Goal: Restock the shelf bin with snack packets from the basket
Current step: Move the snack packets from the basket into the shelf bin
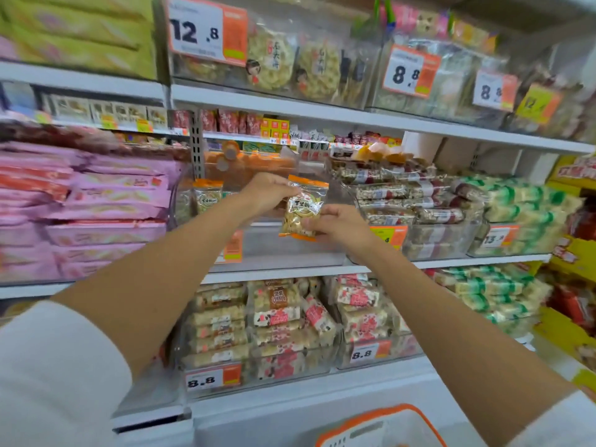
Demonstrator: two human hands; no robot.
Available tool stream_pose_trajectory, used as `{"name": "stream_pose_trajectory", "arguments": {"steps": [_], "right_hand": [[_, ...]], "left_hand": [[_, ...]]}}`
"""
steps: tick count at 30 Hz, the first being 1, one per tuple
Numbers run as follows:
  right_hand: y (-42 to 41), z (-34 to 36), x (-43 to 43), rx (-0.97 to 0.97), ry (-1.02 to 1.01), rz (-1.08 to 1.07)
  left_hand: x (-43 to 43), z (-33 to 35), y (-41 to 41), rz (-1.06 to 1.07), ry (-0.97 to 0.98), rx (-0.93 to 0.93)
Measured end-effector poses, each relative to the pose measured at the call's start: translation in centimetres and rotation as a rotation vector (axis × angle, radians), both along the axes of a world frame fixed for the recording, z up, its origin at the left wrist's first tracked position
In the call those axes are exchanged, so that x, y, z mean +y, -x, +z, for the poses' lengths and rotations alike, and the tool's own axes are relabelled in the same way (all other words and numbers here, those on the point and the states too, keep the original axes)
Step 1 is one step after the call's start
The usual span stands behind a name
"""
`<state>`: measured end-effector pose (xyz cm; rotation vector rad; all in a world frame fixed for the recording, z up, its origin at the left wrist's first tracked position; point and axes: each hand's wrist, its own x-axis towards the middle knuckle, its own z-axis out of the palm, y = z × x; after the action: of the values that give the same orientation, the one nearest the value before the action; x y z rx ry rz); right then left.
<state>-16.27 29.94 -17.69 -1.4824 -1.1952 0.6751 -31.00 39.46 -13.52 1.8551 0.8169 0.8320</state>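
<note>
Store shelving (322, 115), white, several tiers, stocked across its full width. Middle tier, left: a large stack of flat pink packets (106, 201). Middle tier, right: a clear bin of dark-banded grain bars (412, 201), and beside it a bin of green-and-white wrapped bars (522, 204). Lower tier: clear bins of red-and-white wrapped bars (280, 321), packed full. Top tier: clear bins of round pale crackers in bags (271, 59). Shelf bin (283, 245), clear plastic, middle tier centre, between the pink stack and the grain bars; most of its front wall shows bare, with a few orange-topped packets (208, 196) standing at its left end. Basket (387, 427), white with an orange rim, at the bottom of the view below the person's arms; its contents cannot be made out. Two bare forearms in white sleeves (54, 366) reach up to the centre bin. Left hand (269, 191): fingers curled on the upper left edge of the snack packet (303, 208). Right hand (338, 224): pinching the packet's lower right corner. Snack packet: clear, orange bands at top and bottom, pale pieces inside, held upright between both hands above the shelf bin's front wall; whether it is inside the rim cannot be told. Price tags: "12.8" (206, 30) on the top tier, "8.8" (209, 379) on the lower tier.
</note>
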Motion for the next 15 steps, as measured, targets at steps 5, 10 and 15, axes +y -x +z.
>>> {"name": "stream_pose_trajectory", "arguments": {"steps": [5,10,15], "right_hand": [[2.1,2.7,7.2,-0.059,-0.022,0.054],[3.6,2.4,14.1,-0.182,0.045,0.12],[4.2,0.2,20.8,-0.333,0.129,0.196]], "left_hand": [[5.8,3.2,2.8,0.075,0.066,-0.043],[11.9,4.2,5.7,0.085,-0.276,0.313],[16.7,4.3,6.2,0.101,-0.581,0.752]]}}
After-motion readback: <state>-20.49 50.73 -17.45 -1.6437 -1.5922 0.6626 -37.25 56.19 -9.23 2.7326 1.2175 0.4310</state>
